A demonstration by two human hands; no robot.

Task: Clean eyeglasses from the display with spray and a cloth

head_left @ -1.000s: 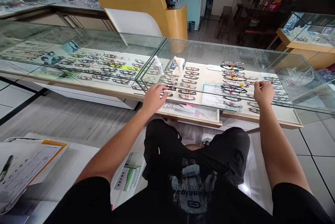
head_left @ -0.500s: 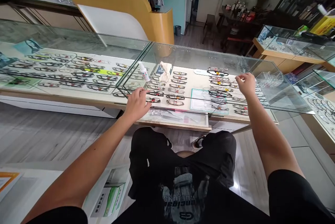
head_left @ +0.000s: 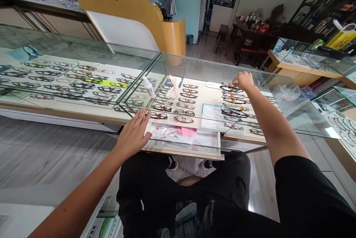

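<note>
Several pairs of glasses [head_left: 184, 119] lie in columns on the glass counter. My left hand [head_left: 135, 132] rests at the counter's front edge beside the nearest pairs, palm down with the fingers apart, holding nothing. My right hand [head_left: 244, 81] is over the back of the right-hand column, its fingers bent down near a dark-framed pair [head_left: 231, 89]; the fingertips are too small to tell whether they grip it. A white spray bottle [head_left: 149, 87] stands by a beige cloth [head_left: 174, 87] at the counter's left part.
Below the counter an open drawer [head_left: 205, 139] holds clear packets and a pink slip. A bordered white sheet [head_left: 211, 116] lies between the columns. Glass panes [head_left: 306, 111] edge the case. A yellow cash desk [head_left: 174, 37] stands behind.
My right hand has moved left to the back end of the column. My left hand has shifted down and left, its fingers flatter. More of the drawer shows.
</note>
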